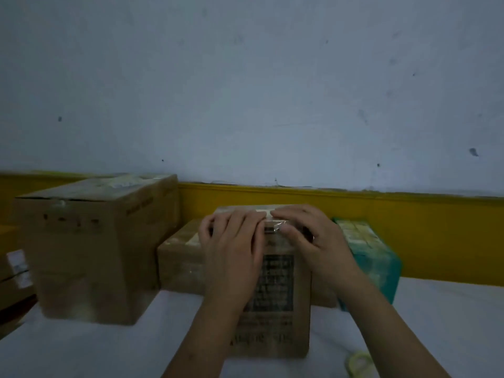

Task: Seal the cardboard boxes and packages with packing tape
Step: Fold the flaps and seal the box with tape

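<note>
Pressing a strip of clear packing tape [274, 222] down over the top front edge of a small upright brown cardboard box with a black printed panel on its face [275, 309], standing at centre of a white counter [136, 350]. Done with both hands.

Left hand [231, 241] laid flat over the box's upper left corner, fingers [240, 222] close together and nearly straight, tips on the top. Right hand [313, 236] draped over the upper right corner, fingers side by side on the lid, thumb set against the tape on the front face. Bearing down only, neither hand curled round anything.

Noted just behind the box:
- to its left, a low brown cardboard carton [180, 263]
- to its right, a teal-green wrapped package [373, 263]

Cannot tell whether either touches it.

Noted further left, apart: tall brown cardboard box with taped top [90, 249].

Noted at near right of counter: pale yellow-green looped object [358, 362], too blurred to identify.

Backed by a yellow band [354, 214] under a grey-white wall [245, 77].
</note>
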`<act>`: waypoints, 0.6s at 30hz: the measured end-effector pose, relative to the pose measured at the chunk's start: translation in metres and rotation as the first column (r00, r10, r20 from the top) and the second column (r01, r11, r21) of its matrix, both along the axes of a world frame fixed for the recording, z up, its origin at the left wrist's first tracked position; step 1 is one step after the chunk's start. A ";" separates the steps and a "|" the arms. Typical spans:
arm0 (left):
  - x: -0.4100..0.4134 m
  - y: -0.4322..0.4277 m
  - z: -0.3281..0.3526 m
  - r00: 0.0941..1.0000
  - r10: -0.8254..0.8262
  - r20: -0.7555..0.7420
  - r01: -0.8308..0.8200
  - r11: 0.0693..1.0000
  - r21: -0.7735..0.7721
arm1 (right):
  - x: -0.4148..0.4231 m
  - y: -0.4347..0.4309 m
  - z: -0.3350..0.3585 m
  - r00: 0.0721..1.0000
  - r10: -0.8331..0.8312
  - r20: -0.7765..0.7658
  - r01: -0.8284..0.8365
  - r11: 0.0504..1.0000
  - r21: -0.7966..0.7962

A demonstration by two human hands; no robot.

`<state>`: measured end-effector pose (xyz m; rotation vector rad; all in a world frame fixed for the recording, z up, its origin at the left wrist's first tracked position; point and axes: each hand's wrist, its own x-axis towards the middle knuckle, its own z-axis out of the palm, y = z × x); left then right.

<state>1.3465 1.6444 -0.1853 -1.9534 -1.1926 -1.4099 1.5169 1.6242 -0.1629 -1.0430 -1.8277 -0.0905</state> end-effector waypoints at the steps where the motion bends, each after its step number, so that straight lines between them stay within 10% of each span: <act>1: 0.001 0.004 -0.003 1.000 0.005 0.009 -0.005 0.999 0.047 | 0.003 0.002 -0.002 1.000 -0.003 0.011 0.002 1.000 0.013; 13: -0.003 -0.006 0.004 0.995 -0.097 0.000 0.097 0.991 0.092 | 0.009 -0.002 -0.004 0.994 -0.013 0.106 0.006 0.998 0.067; 18: -0.071 -0.011 0.057 0.951 -0.305 -0.052 0.255 0.868 -0.426 | 0.015 -0.017 0.012 0.994 0.071 0.089 -0.072 0.997 0.007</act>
